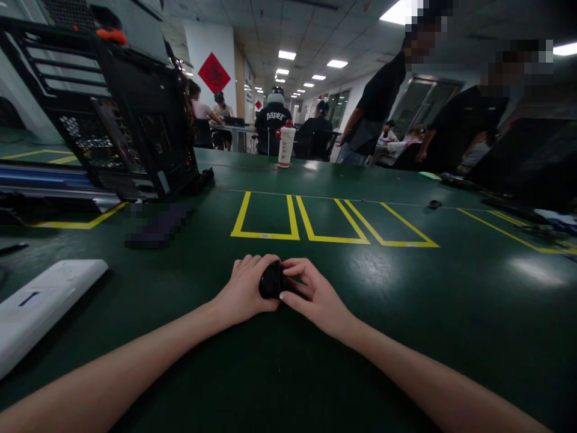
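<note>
A small black rounded object point(271, 281) is held between my two hands, just above or on the green table point(279, 373); its exact kind does not show. My left hand point(247, 285) is closed around its left side, with the thumb below and the fingers over the top. From the right, my right hand point(311, 294) grips its right end with thumb and fingertips. Part of the object is hidden behind the fingers. Beyond the hands, yellow tape outlines point(265, 236) mark the tabletop.
An open black computer case point(135, 132) stands at the left. A white box-like device point(40, 307) lies nearer on that side, with a dark blurred item point(157, 227) beyond it. A white bottle point(286, 145) stands at the far edge. Several people are across the room.
</note>
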`<state>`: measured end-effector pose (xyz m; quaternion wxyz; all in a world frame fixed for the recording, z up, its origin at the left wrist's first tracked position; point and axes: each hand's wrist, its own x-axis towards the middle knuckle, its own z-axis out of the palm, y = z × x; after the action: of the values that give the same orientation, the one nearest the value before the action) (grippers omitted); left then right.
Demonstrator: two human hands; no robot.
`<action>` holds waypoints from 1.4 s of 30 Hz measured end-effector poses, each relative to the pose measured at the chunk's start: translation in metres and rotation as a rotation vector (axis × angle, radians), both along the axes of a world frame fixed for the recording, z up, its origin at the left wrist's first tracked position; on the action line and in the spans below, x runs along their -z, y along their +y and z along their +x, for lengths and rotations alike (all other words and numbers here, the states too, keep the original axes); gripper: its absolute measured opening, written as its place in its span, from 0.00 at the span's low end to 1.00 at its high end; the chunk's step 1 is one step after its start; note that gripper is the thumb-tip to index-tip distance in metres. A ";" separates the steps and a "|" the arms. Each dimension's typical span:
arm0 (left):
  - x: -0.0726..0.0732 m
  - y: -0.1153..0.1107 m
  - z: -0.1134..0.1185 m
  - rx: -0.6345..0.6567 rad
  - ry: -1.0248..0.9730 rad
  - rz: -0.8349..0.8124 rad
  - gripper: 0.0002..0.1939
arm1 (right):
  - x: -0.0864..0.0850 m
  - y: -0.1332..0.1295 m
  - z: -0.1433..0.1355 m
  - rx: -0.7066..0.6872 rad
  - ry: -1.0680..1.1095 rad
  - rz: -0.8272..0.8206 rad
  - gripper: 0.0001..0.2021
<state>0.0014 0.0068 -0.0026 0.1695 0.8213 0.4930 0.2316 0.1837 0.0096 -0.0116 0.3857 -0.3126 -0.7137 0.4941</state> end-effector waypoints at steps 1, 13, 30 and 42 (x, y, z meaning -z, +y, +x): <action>0.000 0.000 0.000 -0.002 -0.001 0.001 0.27 | 0.000 0.001 0.000 0.008 0.019 -0.031 0.09; 0.003 0.001 -0.002 -0.005 -0.028 -0.008 0.27 | -0.002 0.002 0.001 -0.056 -0.049 -0.094 0.15; 0.003 0.002 -0.001 -0.016 -0.015 0.002 0.29 | 0.002 0.001 0.000 -0.083 0.044 -0.116 0.14; 0.002 0.001 -0.002 -0.008 -0.016 -0.001 0.28 | -0.003 -0.004 0.000 -0.005 -0.091 0.009 0.20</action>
<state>-0.0003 0.0076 -0.0042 0.1729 0.8174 0.4950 0.2387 0.1836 0.0057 -0.0086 0.3531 -0.3314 -0.7335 0.4770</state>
